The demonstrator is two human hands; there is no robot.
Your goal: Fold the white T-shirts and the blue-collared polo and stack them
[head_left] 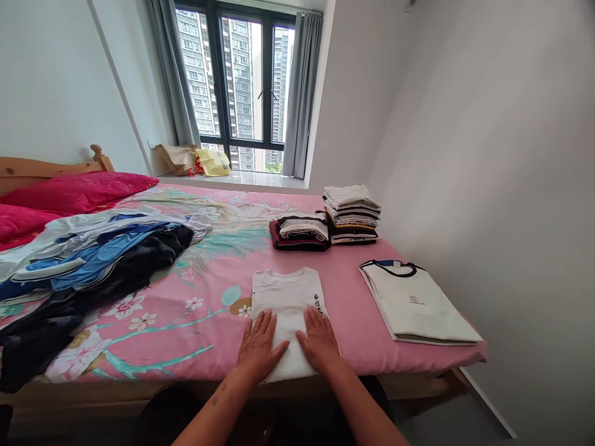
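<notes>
A white T-shirt (288, 294) with small dark lettering on its right side lies folded lengthwise near the bed's front edge, collar away from me. My left hand (260, 344) rests flat on its left half, fingers stretched forward. On the right half lies my right hand (318, 341), also flat, its fingertips beside the lettering. The thumbs point at each other with a gap of white cloth between them. Neither hand grips the cloth.
Folded cream shirts (413, 303) lie to the right. Behind stand a tall stack of folded clothes (353, 214) and a lower pile (300, 232). Loose clothes (106, 254) are heaped at left on the pink floral sheet (204, 316), near red pillows (79, 192). Bags (211, 162) sit by the window.
</notes>
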